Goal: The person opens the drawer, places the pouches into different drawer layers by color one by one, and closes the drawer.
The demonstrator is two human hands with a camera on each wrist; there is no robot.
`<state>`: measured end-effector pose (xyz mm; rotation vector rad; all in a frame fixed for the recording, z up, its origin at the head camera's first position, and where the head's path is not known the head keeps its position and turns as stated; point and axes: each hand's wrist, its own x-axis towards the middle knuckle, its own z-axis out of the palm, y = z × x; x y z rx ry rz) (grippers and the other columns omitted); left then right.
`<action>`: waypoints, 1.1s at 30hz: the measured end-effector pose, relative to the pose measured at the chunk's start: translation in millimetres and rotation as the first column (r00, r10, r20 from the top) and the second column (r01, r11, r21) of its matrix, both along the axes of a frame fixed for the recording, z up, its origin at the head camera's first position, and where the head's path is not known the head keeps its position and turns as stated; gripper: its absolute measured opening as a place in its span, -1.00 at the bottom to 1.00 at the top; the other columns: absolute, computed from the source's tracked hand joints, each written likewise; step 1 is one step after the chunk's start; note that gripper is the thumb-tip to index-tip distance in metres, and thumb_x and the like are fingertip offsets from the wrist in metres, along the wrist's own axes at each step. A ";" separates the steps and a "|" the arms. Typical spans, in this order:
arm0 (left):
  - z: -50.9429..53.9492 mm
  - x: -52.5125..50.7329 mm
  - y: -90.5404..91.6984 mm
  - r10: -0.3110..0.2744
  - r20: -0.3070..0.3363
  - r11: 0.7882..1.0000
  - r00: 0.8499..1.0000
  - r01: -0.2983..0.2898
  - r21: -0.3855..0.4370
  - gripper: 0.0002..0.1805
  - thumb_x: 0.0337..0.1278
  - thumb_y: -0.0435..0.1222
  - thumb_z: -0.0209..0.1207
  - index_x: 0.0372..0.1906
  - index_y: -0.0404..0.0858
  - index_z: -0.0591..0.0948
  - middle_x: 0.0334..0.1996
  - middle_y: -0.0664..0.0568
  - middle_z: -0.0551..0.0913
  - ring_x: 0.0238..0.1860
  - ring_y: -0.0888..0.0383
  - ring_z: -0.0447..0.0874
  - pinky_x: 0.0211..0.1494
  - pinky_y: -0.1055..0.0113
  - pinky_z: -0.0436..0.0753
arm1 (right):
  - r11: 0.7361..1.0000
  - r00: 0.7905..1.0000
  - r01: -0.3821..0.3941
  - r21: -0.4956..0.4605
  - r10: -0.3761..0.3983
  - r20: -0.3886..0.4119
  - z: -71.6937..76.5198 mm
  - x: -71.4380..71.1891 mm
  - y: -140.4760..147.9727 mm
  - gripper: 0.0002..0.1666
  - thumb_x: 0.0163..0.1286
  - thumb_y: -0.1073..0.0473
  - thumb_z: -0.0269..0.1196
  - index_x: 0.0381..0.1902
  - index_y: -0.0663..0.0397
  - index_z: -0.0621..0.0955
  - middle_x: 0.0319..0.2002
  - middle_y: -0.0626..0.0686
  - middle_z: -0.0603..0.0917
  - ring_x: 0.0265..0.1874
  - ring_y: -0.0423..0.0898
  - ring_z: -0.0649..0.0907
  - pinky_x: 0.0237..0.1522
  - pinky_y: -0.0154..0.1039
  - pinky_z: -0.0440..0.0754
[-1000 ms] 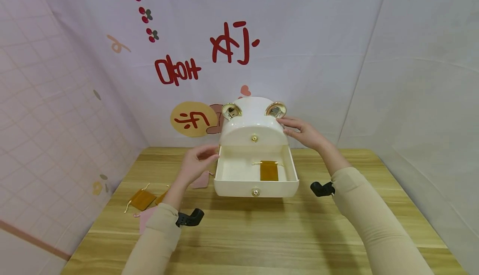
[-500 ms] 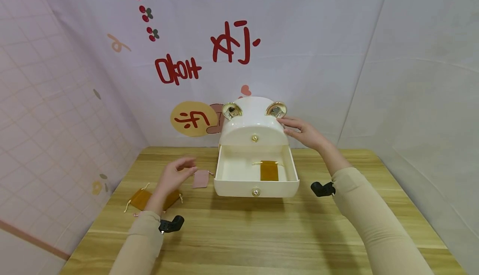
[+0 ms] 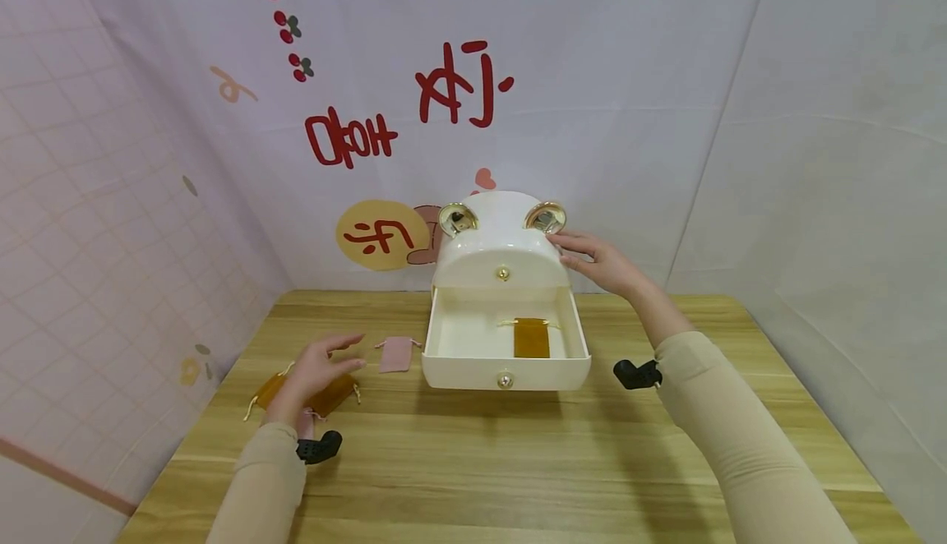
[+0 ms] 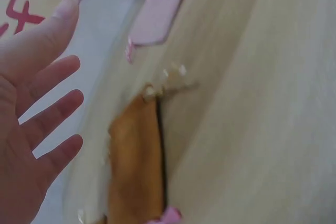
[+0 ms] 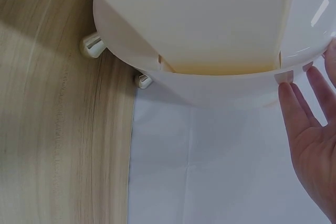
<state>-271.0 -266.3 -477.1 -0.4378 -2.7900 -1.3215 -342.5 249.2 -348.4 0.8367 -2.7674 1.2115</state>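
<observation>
Box (image 3: 496, 236), white and rounded, stands before us with its lower drawer (image 3: 459, 373) pulled out. At its right side, the right hand (image 3: 601, 265) touches it with nearly straight fingers, gripping nothing. Well left of the box, the left hand (image 3: 318, 367) is loosely spread and holds nothing. Around it we make out orange pouches (image 3: 334, 396), probably two, partly hidden. One orange pouch (image 3: 532, 340) lies inside the box's drawer, and a pink pouch (image 3: 396, 355) just left of the box. Smallest, we see the drawer's gold knob (image 3: 505, 380).
</observation>
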 end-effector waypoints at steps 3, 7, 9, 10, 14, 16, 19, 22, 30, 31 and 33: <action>-6.5 2.0 -7.7 -0.002 0.026 1.000 1.000 0.002 -0.004 -0.42 0.20 -0.28 0.35 0.33 -0.27 0.52 0.28 -0.25 0.49 0.32 -0.31 0.34 0.32 -0.31 0.25 | 1.000 1.000 -0.004 -0.013 0.004 0.001 -1.0 -0.7 -0.3 -0.41 0.54 0.11 0.13 0.47 -0.02 0.36 0.52 0.19 0.14 0.49 0.22 0.06 0.38 0.32 0.07; -14.0 3.7 -14.3 -0.023 0.043 1.000 0.999 0.023 -0.004 -0.40 0.20 -0.34 0.34 0.34 -0.31 0.49 0.24 -0.28 0.52 0.27 -0.32 0.40 0.26 -0.27 0.37 | 1.000 1.000 -0.005 -0.014 0.005 -0.003 -1.8 -0.8 0.1 -0.41 0.54 0.11 0.13 0.47 0.00 0.36 0.52 0.21 0.14 0.49 0.24 0.06 0.37 0.34 0.07; -16.7 4.4 -16.2 -0.039 0.046 0.999 0.998 0.039 -0.002 -0.39 0.17 -0.36 0.35 0.34 -0.35 0.48 0.20 -0.29 0.55 0.22 -0.31 0.46 0.21 -0.23 0.44 | 1.000 1.000 -0.001 -0.011 0.001 -0.010 -2.6 -1.1 0.1 -0.41 0.54 0.10 0.14 0.47 -0.01 0.37 0.51 0.21 0.15 0.49 0.23 0.07 0.37 0.34 0.08; -17.9 4.7 -17.2 -0.052 0.043 0.999 0.998 0.052 -0.009 -0.38 0.17 -0.36 0.36 0.33 -0.37 0.48 0.18 -0.29 0.57 0.20 -0.30 0.49 0.18 -0.21 0.46 | 1.000 1.000 -0.001 -0.008 0.001 -0.011 -2.7 -1.0 0.1 -0.41 0.54 0.10 0.13 0.47 -0.02 0.36 0.51 0.20 0.15 0.49 0.23 0.08 0.37 0.33 0.08; -21.8 5.7 -19.4 -0.072 0.034 0.997 0.997 0.073 -0.026 -0.35 0.09 -0.36 0.41 0.31 -0.41 0.49 0.15 -0.29 0.59 0.19 -0.29 0.49 0.19 -0.18 0.47 | 1.000 1.000 -0.005 -0.012 0.005 -0.010 -2.8 -0.8 -0.2 -0.42 0.54 0.11 0.13 0.47 -0.02 0.36 0.51 0.20 0.15 0.49 0.22 0.07 0.38 0.32 0.08; -23.1 6.2 -20.8 -0.068 0.033 0.997 0.997 0.069 -0.042 -0.34 0.06 -0.34 0.43 0.30 -0.41 0.50 0.17 -0.27 0.58 0.22 -0.28 0.46 0.23 -0.18 0.44 | 1.000 1.000 -0.009 -0.016 0.009 -0.005 -2.3 -0.8 -0.2 -0.41 0.54 0.12 0.13 0.47 -0.01 0.36 0.51 0.21 0.14 0.49 0.22 0.07 0.38 0.32 0.07; -23.8 6.8 -23.1 -0.053 0.049 0.997 0.997 0.055 -0.050 -0.35 0.04 -0.35 0.44 0.28 -0.39 0.53 0.17 -0.26 0.58 0.25 -0.28 0.44 0.26 -0.19 0.41 | 1.000 1.000 -0.009 -0.021 0.010 0.003 -2.3 -0.9 -0.1 -0.41 0.55 0.13 0.12 0.48 0.01 0.35 0.52 0.21 0.14 0.49 0.23 0.06 0.38 0.33 0.06; -23.8 7.8 -24.6 -0.048 0.049 0.997 0.998 0.051 -0.065 -0.38 0.05 -0.35 0.43 0.26 -0.39 0.54 0.18 -0.27 0.57 0.26 -0.28 0.43 0.28 -0.15 0.40 | 1.000 1.000 -0.005 -0.022 0.006 0.009 -2.4 -0.7 -0.1 -0.42 0.54 0.14 0.13 0.47 0.01 0.36 0.52 0.20 0.14 0.49 0.22 0.06 0.38 0.33 0.06; -25.8 12.6 -25.5 -0.036 0.036 0.996 0.999 0.038 -0.082 -0.52 0.10 -0.43 0.38 0.17 -0.41 0.61 0.16 -0.31 0.57 0.23 -0.29 0.45 0.19 -0.06 0.51 | 1.000 1.000 -0.009 -0.012 0.009 0.002 -2.1 -0.5 0.3 -0.41 0.55 0.12 0.12 0.48 0.00 0.35 0.52 0.21 0.13 0.49 0.23 0.05 0.39 0.32 0.05; -26.4 13.0 -25.7 -0.040 0.025 0.995 0.999 0.042 -0.087 -0.53 0.11 -0.44 0.37 0.16 -0.42 0.61 0.16 -0.31 0.57 0.22 -0.30 0.46 0.22 -0.10 0.48 | 1.000 1.000 -0.009 -0.010 0.009 -0.002 -2.5 -0.7 0.6 -0.41 0.55 0.11 0.12 0.48 0.00 0.35 0.52 0.21 0.13 0.49 0.23 0.06 0.39 0.32 0.05; -28.0 13.7 -25.9 -0.033 0.016 0.996 0.999 0.035 -0.087 -0.55 0.11 -0.45 0.36 0.15 -0.42 0.63 0.15 -0.31 0.59 0.22 -0.30 0.47 0.26 -0.15 0.41 | 1.000 1.000 -0.009 -0.008 0.008 -0.008 -3.1 -0.8 1.1 -0.41 0.55 0.09 0.12 0.48 -0.02 0.35 0.51 0.20 0.14 0.49 0.22 0.06 0.38 0.32 0.06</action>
